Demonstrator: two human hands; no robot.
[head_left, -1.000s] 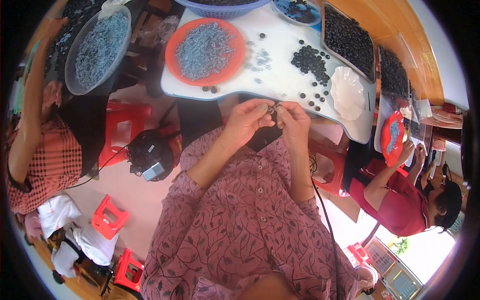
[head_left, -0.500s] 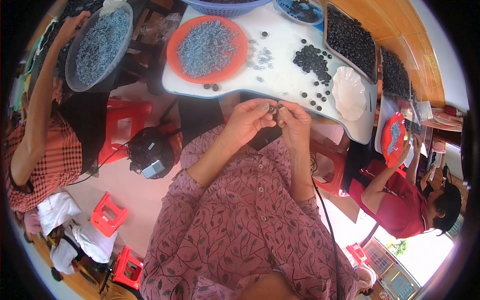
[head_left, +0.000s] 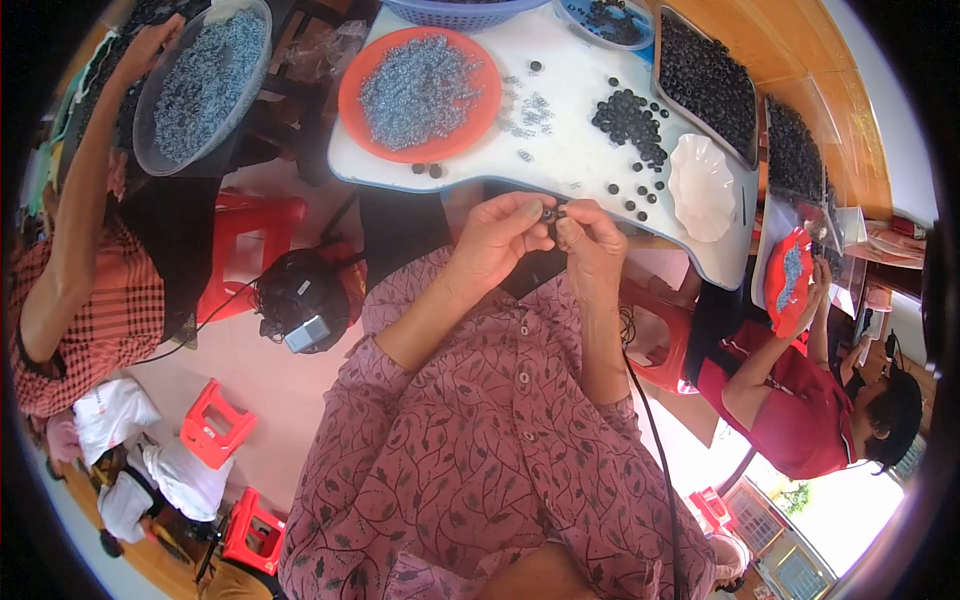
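Observation:
My left hand (head_left: 500, 240) and my right hand (head_left: 592, 240) meet fingertip to fingertip just below the near edge of the white table (head_left: 580, 165). Between the fingertips sits a small black ring part (head_left: 550, 212), pinched by both hands; a tiny metal piece seems to be with it, too small to be sure. A loose heap of black ring parts (head_left: 630, 120) lies on the table just beyond my hands. An orange plate (head_left: 418, 95) full of small silvery metal pieces stands to the left of that heap.
A white scalloped dish (head_left: 700, 185) lies at the table's right. Trays of black parts (head_left: 705, 80) stand at the back right. A person in red check (head_left: 90, 290) at left holds a round tray of metal pieces (head_left: 200, 80). Another in red (head_left: 790, 400) works at right. Red stools (head_left: 215, 425) stand on the floor.
My hands stay together at the table edge, working the small part. The person at left has lifted an arm higher onto the round tray.

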